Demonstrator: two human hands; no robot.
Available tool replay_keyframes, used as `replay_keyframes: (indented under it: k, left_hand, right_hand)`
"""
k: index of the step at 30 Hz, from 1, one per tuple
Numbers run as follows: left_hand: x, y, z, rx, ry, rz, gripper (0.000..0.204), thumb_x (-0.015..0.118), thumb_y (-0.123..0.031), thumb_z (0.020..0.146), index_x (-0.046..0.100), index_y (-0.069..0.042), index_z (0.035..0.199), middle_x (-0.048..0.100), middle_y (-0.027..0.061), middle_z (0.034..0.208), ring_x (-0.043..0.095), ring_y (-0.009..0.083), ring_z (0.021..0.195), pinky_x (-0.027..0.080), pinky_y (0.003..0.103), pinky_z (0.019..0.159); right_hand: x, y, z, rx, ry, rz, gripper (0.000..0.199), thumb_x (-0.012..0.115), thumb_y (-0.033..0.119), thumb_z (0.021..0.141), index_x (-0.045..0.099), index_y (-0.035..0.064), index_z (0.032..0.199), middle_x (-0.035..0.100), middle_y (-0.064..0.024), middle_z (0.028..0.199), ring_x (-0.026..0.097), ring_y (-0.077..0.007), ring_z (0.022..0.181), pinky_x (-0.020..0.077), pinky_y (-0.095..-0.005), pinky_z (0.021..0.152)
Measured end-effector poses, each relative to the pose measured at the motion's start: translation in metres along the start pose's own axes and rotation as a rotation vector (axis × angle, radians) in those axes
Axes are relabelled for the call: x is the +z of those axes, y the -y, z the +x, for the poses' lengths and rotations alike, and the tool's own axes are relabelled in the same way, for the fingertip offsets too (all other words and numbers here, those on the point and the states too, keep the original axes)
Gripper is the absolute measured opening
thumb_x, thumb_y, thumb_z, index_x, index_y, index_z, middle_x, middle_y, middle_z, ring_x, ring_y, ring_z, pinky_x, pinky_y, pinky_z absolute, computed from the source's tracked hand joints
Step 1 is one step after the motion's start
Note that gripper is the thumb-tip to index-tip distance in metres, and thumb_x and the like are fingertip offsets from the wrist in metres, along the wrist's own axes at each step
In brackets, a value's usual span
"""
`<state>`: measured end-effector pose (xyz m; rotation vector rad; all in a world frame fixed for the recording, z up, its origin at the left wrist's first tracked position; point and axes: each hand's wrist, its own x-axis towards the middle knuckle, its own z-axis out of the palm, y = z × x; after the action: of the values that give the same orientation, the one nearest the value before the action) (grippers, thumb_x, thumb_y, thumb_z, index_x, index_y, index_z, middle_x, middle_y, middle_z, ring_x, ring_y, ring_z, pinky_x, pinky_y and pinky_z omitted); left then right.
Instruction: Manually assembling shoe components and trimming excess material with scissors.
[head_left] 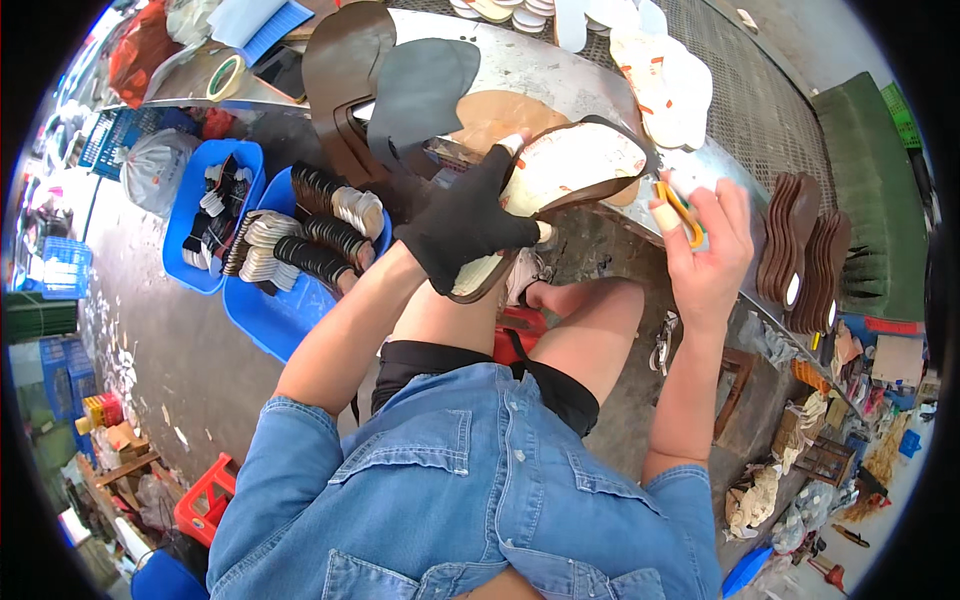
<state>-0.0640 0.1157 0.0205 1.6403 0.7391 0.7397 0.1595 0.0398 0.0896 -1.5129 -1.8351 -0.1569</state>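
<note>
My left hand [462, 218], in a black fingerless glove, grips a shoe insole piece [575, 165] by its near side. A pale lining with red marks covers its upper face, and dark brown leather shows round its edge. The thumb lies on the near rim and the fingers spread over the left part. Just right of the piece, my right hand [715, 240] is closed on a small tool with a yellow-orange loop handle [680, 215]. Pale tape wraps a finger. The tool's working end is too small to make out, by the insole's right end.
Brown and dark grey leather pieces [420, 95] lie on the metal bench beyond. White insoles [660, 85] stand farther right. Stacked brown insoles [790, 240] sit at the right edge. Blue bins [285, 325] of bundled pieces stand at left, a red stool [207, 498] below.
</note>
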Motion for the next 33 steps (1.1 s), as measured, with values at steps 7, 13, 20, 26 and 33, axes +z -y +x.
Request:
replay_keyframes:
  k: [7, 13, 20, 26, 33]
  left_hand:
    - [0.002, -0.022, 0.003, 0.142, -0.014, 0.356, 0.094, 0.075, -0.029, 0.074, 0.020, 0.006, 0.142, 0.053, 0.0282, 0.120, 0.054, 0.0326, 0.114, 0.041, 0.036, 0.095]
    - [0.003, -0.023, 0.002, 0.123, 0.069, 0.442, 0.091, 0.071, -0.032, 0.076, 0.021, 0.006, 0.141, 0.058, 0.0296, 0.110, 0.058, 0.0380, 0.104, 0.045, 0.039, 0.088]
    - [0.009, -0.022, -0.002, 0.109, 0.029, 0.427, 0.080, 0.071, -0.028, 0.075, 0.032, 0.004, 0.136, 0.060, 0.0290, 0.102, 0.060, 0.0393, 0.098, 0.046, 0.040, 0.084]
    - [0.010, -0.024, -0.004, 0.104, 0.045, 0.422, 0.075, 0.073, -0.031, 0.075, 0.038, 0.004, 0.131, 0.062, 0.0275, 0.097, 0.062, 0.0400, 0.093, 0.048, 0.041, 0.079]
    - [0.016, -0.003, -0.004, 0.189, 0.037, 0.395, 0.073, 0.074, -0.032, 0.074, 0.040, 0.002, 0.130, 0.062, 0.0279, 0.098, 0.062, 0.0389, 0.094, 0.048, 0.041, 0.079]
  right_hand:
    - [0.015, -0.012, -0.006, -0.157, 0.003, 0.168, 0.029, 0.069, -0.003, 0.062, 0.068, 0.0066, 0.089, 0.057, -0.0077, 0.088, 0.054, -0.0261, 0.087, 0.0453, -0.0341, 0.073]
    - [0.016, -0.009, -0.017, -0.132, -0.045, 0.212, 0.024, 0.066, -0.005, 0.057, 0.064, 0.0042, 0.078, 0.052, -0.0080, 0.084, 0.051, -0.0261, 0.082, 0.0437, -0.0350, 0.068]
    - [0.024, -0.005, -0.019, -0.224, -0.010, 0.222, 0.019, 0.065, -0.005, 0.057, 0.056, 0.0020, 0.072, 0.046, -0.0075, 0.078, 0.049, -0.0258, 0.077, 0.0408, -0.0359, 0.064]
    - [0.014, 0.006, -0.018, -0.148, 0.080, 0.276, 0.017, 0.065, -0.005, 0.059, 0.053, 0.0009, 0.070, 0.046, -0.0073, 0.076, 0.049, -0.0247, 0.073, 0.0408, -0.0344, 0.062]
    - [0.019, 0.008, -0.017, -0.086, 0.192, 0.296, 0.017, 0.066, -0.004, 0.062, 0.052, -0.0002, 0.071, 0.043, -0.0084, 0.072, 0.047, -0.0260, 0.069, 0.0391, -0.0353, 0.060]
